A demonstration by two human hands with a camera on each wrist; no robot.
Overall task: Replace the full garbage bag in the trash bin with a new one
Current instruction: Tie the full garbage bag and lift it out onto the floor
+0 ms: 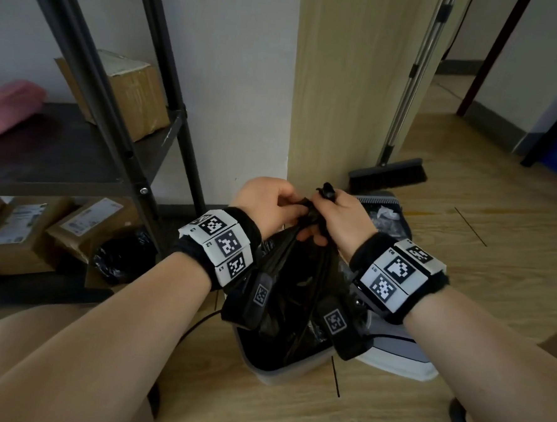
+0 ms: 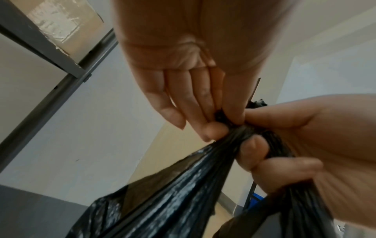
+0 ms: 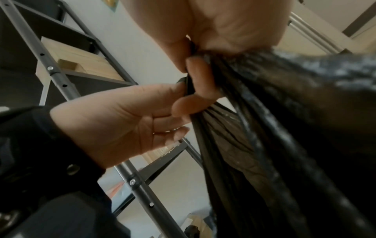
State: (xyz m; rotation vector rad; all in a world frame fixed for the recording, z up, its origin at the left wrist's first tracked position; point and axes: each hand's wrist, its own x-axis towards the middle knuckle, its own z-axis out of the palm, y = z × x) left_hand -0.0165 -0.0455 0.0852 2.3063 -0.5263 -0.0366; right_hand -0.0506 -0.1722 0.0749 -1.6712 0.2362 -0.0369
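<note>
Black plastic garbage bag [image 1: 294, 277] sits in the trash bin [image 1: 288, 369] on the wood floor, its neck gathered into a tight bunch above the bin. Both hands meet at that bunch.

Left hand [image 1: 264, 202]: thumb and fingertips pinch the twisted top of the bag from the left. In the left wrist view the fingers [image 2: 195, 103] point down, their tips pressed onto the plastic at the knot point.

Right hand [image 1: 342, 219]: fingers curled round the neck from the right, with a short black tail of bag sticking up past the knuckles. Right wrist view shows the fingers [image 3: 200, 83] wrapped over pleated plastic, touching the left fingertips.

Bag hangs taut below the grip; its lower part is inside the bin. Cannot tell whether a knot is formed.

Around: grey metal shelf [image 1: 120, 110] to the left holding a cardboard box [image 1: 127, 94]; more boxes [image 1: 41, 225] on the floor beneath it. Broom [image 1: 388, 173] leans at the wooden panel behind the bin. Dustpan [image 1: 384, 214] just right of the hands, debris in it.
</note>
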